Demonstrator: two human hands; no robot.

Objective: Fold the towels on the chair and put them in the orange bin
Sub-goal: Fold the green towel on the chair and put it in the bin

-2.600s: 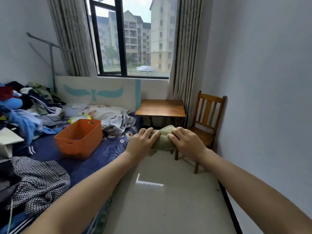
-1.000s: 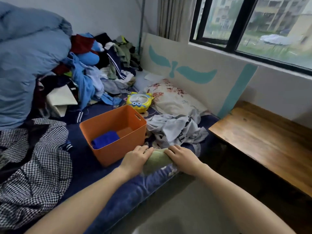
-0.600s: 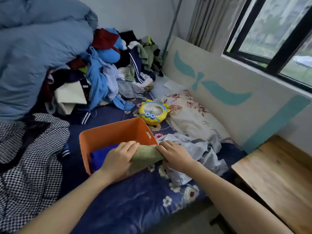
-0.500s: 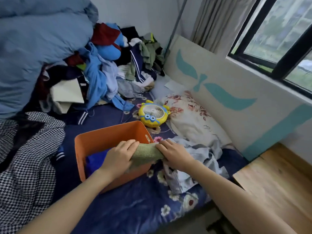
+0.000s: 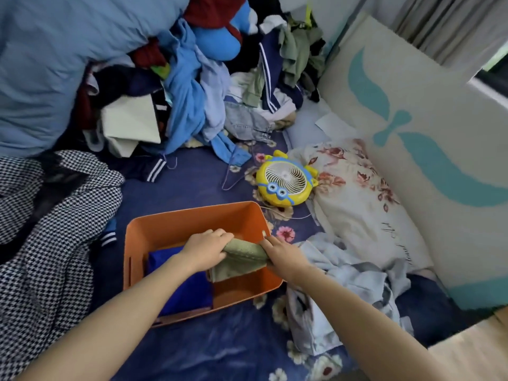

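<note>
An orange bin point(image 5: 192, 213) sits on a dark blue flowered bedsheet point(image 5: 220, 350), open at the top. In its left half lies a folded blue towel point(image 5: 187, 290), flat against the bottom. In its right half, just beside the blue one, is a folded green towel point(image 5: 242, 257), held at both ends. The left hand point(image 5: 204, 250) has its fingers curled over the towel's left end, and the right hand point(image 5: 283, 257) grips the right end close to the bin's right wall. Whether the green towel already rests on the bottom cannot be told. A bare strip of the bin's floor shows near its front right corner. Past the bin lie a yellow fan point(image 5: 286, 184) and a flowered pillow point(image 5: 357, 210). A crumpled pale garment point(image 5: 343, 284) lies to the right, touching the bin, and a checked cloth point(image 5: 49, 243) lies to the left.
</note>
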